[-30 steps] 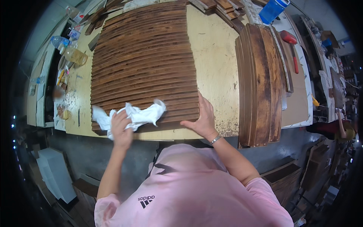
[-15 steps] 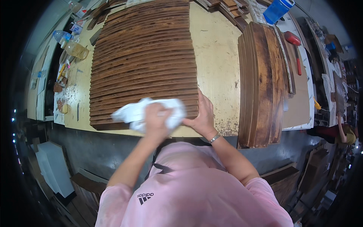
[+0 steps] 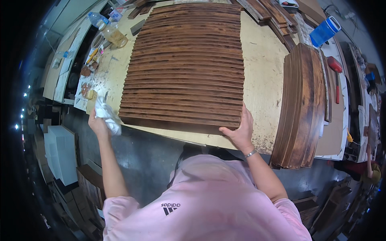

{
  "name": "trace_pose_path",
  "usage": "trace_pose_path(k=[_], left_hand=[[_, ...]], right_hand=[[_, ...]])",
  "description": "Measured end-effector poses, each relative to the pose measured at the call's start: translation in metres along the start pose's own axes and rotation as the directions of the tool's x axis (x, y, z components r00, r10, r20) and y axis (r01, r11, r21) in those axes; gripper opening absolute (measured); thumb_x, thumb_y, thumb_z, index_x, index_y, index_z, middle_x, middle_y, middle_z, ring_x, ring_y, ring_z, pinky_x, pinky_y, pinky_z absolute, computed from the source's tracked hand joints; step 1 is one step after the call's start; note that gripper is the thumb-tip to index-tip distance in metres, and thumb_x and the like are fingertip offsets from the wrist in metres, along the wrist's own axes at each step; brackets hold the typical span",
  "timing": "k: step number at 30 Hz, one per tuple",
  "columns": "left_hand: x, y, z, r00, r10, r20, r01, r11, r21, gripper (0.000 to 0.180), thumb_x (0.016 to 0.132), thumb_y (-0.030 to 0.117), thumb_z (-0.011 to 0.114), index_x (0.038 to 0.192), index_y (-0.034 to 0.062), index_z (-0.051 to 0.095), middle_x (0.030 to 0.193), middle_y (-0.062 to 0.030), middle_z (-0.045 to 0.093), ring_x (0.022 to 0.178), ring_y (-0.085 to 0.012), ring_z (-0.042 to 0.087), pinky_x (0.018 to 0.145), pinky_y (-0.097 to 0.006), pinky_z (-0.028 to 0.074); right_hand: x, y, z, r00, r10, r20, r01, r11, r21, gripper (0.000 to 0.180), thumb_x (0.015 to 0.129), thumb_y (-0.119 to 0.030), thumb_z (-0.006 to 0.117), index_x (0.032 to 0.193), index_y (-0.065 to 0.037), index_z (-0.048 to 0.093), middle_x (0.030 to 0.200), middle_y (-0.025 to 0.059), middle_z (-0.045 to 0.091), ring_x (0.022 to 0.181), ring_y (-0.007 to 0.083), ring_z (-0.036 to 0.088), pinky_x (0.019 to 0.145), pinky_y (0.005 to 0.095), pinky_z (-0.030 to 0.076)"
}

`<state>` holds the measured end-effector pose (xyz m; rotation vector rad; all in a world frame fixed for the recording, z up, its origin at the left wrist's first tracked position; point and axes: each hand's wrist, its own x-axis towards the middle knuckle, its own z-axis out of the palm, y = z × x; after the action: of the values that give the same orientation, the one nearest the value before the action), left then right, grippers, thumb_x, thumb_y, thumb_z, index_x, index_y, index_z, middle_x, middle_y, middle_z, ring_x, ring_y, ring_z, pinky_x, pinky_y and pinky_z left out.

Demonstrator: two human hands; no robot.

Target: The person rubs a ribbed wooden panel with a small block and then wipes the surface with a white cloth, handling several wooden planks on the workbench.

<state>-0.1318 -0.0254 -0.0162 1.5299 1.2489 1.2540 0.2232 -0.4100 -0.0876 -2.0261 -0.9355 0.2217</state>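
Observation:
Dark brown wooden boards (image 3: 183,76) lie close together in a ridged block on the pale worktable (image 3: 261,76). At the table's near left edge, beside the boards' left end, my left hand (image 3: 99,123) is closed on a white cloth (image 3: 107,116), which hangs bunched from it. My right hand (image 3: 242,132) grips the near right corner of the boards. Its thumb presses on the front board and its fingers lie along their right ends. A metal-banded watch or bracelet (image 3: 251,153) circles the right wrist.
More brown planks (image 3: 299,108) stand stacked on the right, with a red-headed mallet (image 3: 334,65) and a blue jug (image 3: 325,31) beyond. At the far left are a jar of yellowish liquid (image 3: 113,36) and a small yellow block (image 3: 91,95). Loose wood pieces (image 3: 273,18) lie at the back.
My left hand has swung left with the cloth, off the boards' front to beyond their left end. My right hand stays at the near right corner. The whole view has shifted.

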Motion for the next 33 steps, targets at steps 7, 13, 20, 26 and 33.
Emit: trace_pose_path(k=[7, 13, 20, 26, 33], left_hand=[[-0.23, 0.031, 0.179, 0.612, 0.489, 0.621, -0.697, 0.704, 0.133, 0.034, 0.081, -0.001, 0.064, 0.112, 0.0094, 0.071, 0.121, -0.0138, 0.066, 0.117, -0.0332, 0.06, 0.107, -0.051, 0.042], [-0.178, -0.002, 0.121, 0.486, 0.62, 0.616, -0.795, 0.606, 0.016, 0.021, 0.078, -0.005, 0.063, 0.094, 0.0041, 0.072, 0.112, -0.0132, 0.072, 0.108, -0.0335, 0.069, 0.097, -0.045, 0.053], [-0.211, 0.023, 0.14, 0.727, 0.502, 0.468, -0.622, 0.771, 0.139, 0.025, 0.075, -0.011, 0.057, 0.089, 0.0055, 0.069, 0.105, -0.0114, 0.071, 0.108, -0.0318, 0.065, 0.101, -0.045, 0.047], [-0.149, 0.006, 0.087, 0.703, 0.53, 0.474, -0.674, 0.71, 0.205, 0.029, 0.075, -0.013, 0.056, 0.094, 0.003, 0.072, 0.103, -0.0125, 0.073, 0.103, -0.0345, 0.067, 0.097, -0.047, 0.05], [-0.215, 0.033, 0.15, 0.575, 0.58, 0.577, -0.75, 0.655, 0.089, 0.043, 0.071, -0.008, 0.057, 0.107, 0.0062, 0.076, 0.104, -0.0097, 0.07, 0.101, -0.0312, 0.064, 0.094, -0.043, 0.049]], right_hand=[[-0.002, 0.007, 0.007, 1.0, -0.025, -0.012, 0.025, 0.999, -0.029, 0.124, 0.058, -0.039, 0.095, 0.158, -0.006, 0.03, 0.137, 0.0178, 0.055, 0.129, 0.037, 0.049, 0.112, 0.0475, 0.037], [-0.006, 0.014, 0.001, 1.0, -0.006, -0.009, 0.005, 0.999, -0.043, 0.124, 0.06, -0.047, 0.095, 0.157, -0.005, 0.031, 0.139, 0.0188, 0.053, 0.129, 0.0379, 0.048, 0.113, 0.0486, 0.037], [-0.006, 0.013, 0.007, 0.999, -0.036, -0.011, 0.035, 0.998, -0.044, 0.124, 0.059, -0.04, 0.096, 0.158, -0.006, 0.03, 0.141, 0.0189, 0.052, 0.131, 0.0377, 0.046, 0.113, 0.0485, 0.036], [-0.005, 0.011, 0.003, 1.0, -0.006, -0.01, 0.006, 1.0, -0.011, 0.122, 0.06, -0.041, 0.095, 0.157, -0.005, 0.031, 0.141, 0.0189, 0.052, 0.132, 0.0377, 0.046, 0.114, 0.0482, 0.036], [-0.005, 0.012, 0.004, 1.0, -0.026, -0.013, 0.025, 0.999, -0.048, 0.124, 0.059, -0.042, 0.095, 0.158, -0.005, 0.03, 0.14, 0.0192, 0.052, 0.131, 0.0376, 0.047, 0.114, 0.0482, 0.035]])
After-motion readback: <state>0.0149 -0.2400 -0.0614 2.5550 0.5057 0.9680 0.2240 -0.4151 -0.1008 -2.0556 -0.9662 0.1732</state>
